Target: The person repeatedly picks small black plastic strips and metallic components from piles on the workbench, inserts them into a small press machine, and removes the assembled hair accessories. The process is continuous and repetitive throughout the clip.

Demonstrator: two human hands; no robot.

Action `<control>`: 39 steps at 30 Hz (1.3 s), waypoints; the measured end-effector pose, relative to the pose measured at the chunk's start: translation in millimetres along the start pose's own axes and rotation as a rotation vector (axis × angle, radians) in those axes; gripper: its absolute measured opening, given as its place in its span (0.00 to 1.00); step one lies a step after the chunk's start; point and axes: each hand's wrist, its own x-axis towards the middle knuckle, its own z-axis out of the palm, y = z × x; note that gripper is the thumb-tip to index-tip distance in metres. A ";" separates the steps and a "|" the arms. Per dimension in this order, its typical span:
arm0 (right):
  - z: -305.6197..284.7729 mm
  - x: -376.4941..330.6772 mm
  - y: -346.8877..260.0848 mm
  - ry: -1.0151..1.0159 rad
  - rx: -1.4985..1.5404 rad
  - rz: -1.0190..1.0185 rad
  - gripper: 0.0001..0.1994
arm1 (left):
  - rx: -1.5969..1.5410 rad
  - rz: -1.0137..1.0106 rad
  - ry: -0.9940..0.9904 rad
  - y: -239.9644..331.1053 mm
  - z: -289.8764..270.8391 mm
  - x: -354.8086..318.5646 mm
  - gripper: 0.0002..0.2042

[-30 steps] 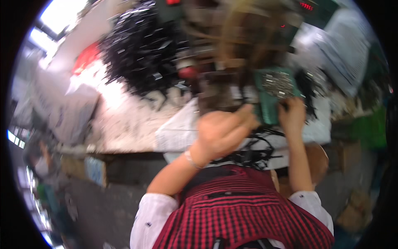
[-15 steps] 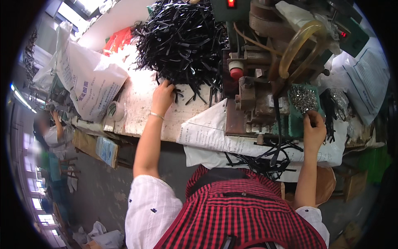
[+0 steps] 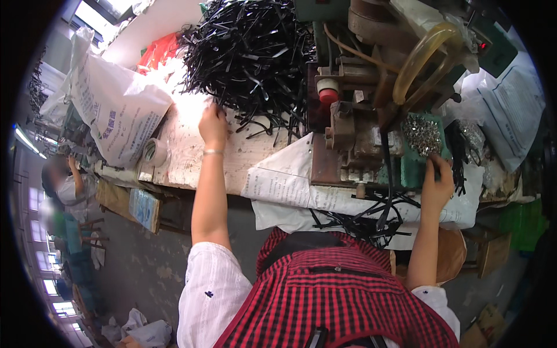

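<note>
A large heap of thin black strips [image 3: 246, 58] covers the back of the worktable. My left hand [image 3: 213, 124] is at the heap's lower left edge, palm down, with its fingers curled together; whatever lies between them is hidden. On the right, a green tray [image 3: 413, 174] holds many small shiny metal pieces [image 3: 422, 134]. At the near edge of those pieces is my right hand [image 3: 439, 181], its thumb and fingers drawn together at the tips. Any piece in that pinch is too small to make out.
Between my hands stands a brown metal machine [image 3: 354, 133] with a red button [image 3: 328, 95] and a yellowish hose [image 3: 406, 64]. More black strips [image 3: 371, 226] lie on white sacking at the table's front edge. A white sack [image 3: 119, 110] and a tape roll [image 3: 155, 152] are at left.
My left hand has shifted slightly left and its fingers have curled further under. My right hand stays by the metal pieces. A red light atop the machine has gone dark. The view has shifted slightly.
</note>
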 end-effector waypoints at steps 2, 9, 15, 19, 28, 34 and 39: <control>-23.0 -15.3 9.8 0.026 0.020 0.081 0.07 | -0.116 0.070 0.028 26.2 6.3 -29.9 0.04; -39.4 7.2 -57.0 -0.062 0.432 0.148 0.07 | -0.795 0.003 0.161 146.8 -62.9 -32.8 0.03; 21.0 52.9 -122.5 -0.135 0.491 -0.066 0.07 | -1.210 -0.158 -0.063 180.7 -54.6 -49.7 0.08; 32.4 32.2 -137.5 -0.086 0.781 0.104 0.13 | -1.254 -0.326 -0.121 167.4 -47.2 -103.5 0.06; 16.0 34.6 -162.3 -0.229 0.999 0.245 0.24 | -1.345 0.270 0.058 280.2 -176.0 -11.9 0.06; -21.4 30.9 -164.4 -0.354 0.950 0.162 0.29 | -1.113 0.748 0.035 287.2 -160.7 -57.4 0.11; -21.0 68.6 -89.8 -0.245 0.729 0.308 0.25 | -0.814 0.989 0.106 311.2 -148.0 -80.3 0.12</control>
